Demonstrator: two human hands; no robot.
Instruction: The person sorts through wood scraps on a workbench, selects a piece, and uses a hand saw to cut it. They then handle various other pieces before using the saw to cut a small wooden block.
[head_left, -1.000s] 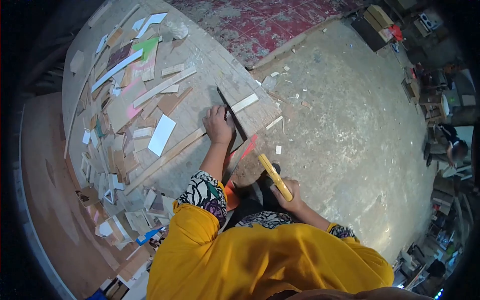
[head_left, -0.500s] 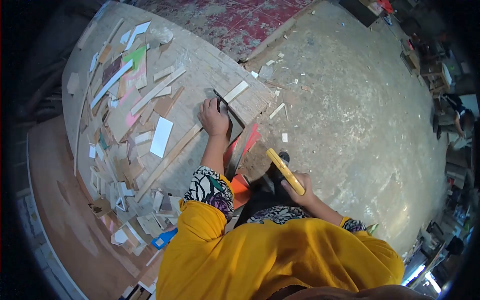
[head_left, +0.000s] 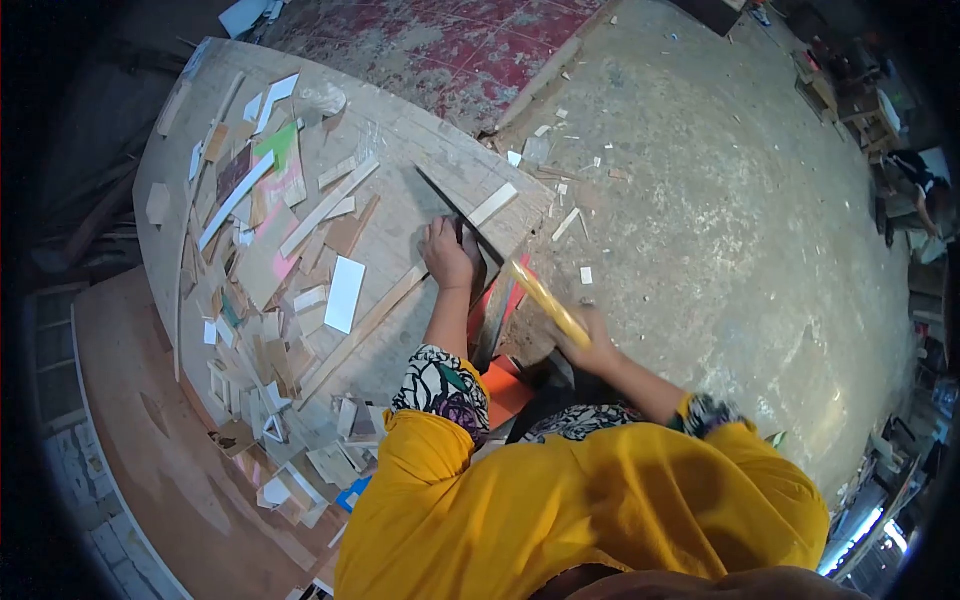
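Note:
My right hand (head_left: 588, 345) is wrapped round the yellow handle (head_left: 548, 303) of a handsaw. The saw's dark, narrow blade (head_left: 452, 205) lies across a long pale wood strip (head_left: 370, 328), near the strip's far end (head_left: 493, 204). Pressed on the strip just beside the blade is my left hand (head_left: 448, 256), its fingers curled over the wood and holding it against the board (head_left: 400, 150). A dark shape by the left hand's thumb is hard to make out. The fingertips of the left hand are partly hidden.
Many wood offcuts, white pieces (head_left: 345, 295) and strips cover the board's left side. A brown panel (head_left: 170, 450) lies beyond it. Below the board's edge is an orange-red object (head_left: 507, 388). Small scraps dot the concrete floor (head_left: 690, 220). Another person (head_left: 915, 200) is far right.
My right hand has pushed the saw forward and to the left, so more blade extends past the strip. My left hand stays on the strip. The whole view has shifted slightly.

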